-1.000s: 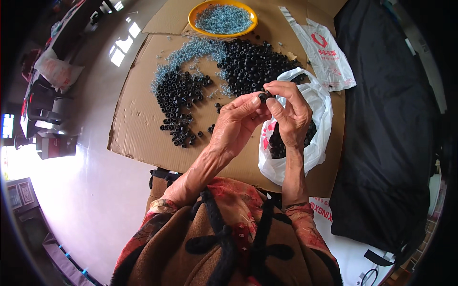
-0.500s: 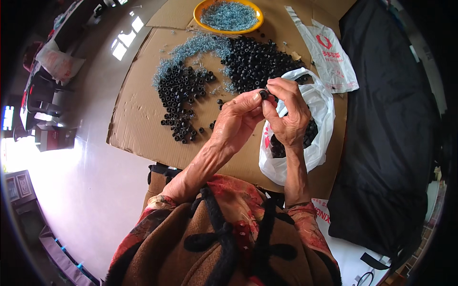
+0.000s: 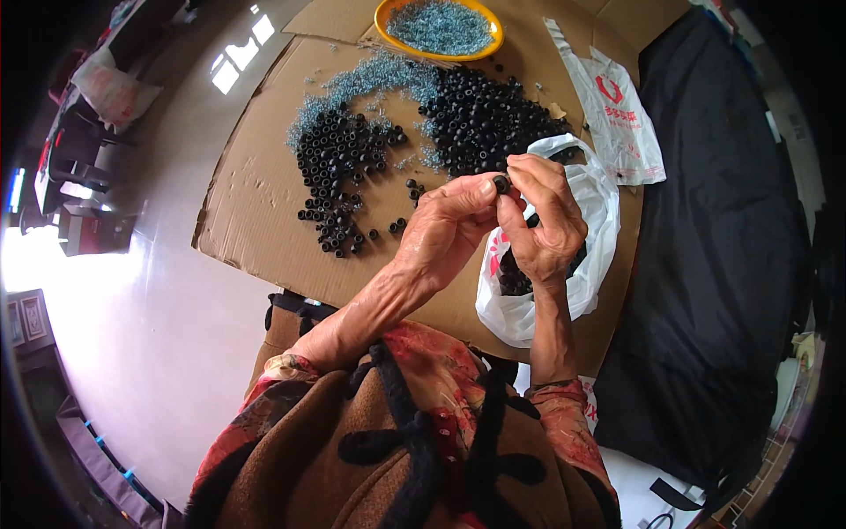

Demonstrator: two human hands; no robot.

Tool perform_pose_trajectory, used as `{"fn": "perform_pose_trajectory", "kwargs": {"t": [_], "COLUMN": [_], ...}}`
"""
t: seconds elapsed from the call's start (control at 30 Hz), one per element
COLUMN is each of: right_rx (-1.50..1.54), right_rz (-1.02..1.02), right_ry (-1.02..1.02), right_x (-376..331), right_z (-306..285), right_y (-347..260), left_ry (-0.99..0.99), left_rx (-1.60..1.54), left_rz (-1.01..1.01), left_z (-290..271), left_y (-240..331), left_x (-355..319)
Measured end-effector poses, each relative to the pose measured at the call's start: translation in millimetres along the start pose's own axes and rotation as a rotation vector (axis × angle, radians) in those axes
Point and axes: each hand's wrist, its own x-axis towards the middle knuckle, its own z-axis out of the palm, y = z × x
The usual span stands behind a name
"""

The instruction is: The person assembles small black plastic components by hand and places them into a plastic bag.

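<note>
Left hand and right hand together pinch one black ring above one white bag; two black ring heaps (uncountable) lie on cardboard.

Black ring (small) between both hands' fingers

black ring | orange bowl | white bag | brown cardboard | blue-grey bits

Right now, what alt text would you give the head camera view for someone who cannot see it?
Both hands, left hand and right hand, pinch one small black ring above an open white plastic bag. Beyond them, a cardboard sheet holds piles of black rings and an orange bowl of pale blue bits.
</note>
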Motion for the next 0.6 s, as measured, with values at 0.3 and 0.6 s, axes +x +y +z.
{"fn": "perform_pose_trajectory", "kwargs": {"t": [0.3, 0.6], "right_rx": [-0.013, -0.23], "right_rz": [-0.025, 0.34], "right_ry": [-0.01, -0.126], "right_x": [-3.1, -51.5], "right_z": [1.8, -31.0], "right_y": [-1.6, 21.3], "left_ry": [0.037, 0.34], "left_rx": [0.057, 0.581], "left_rz": [0.016, 0.28], "left_z": [1.6, -12.0], "left_y": [0.4, 58.1], "left_x": [-4.5, -4.7]}}
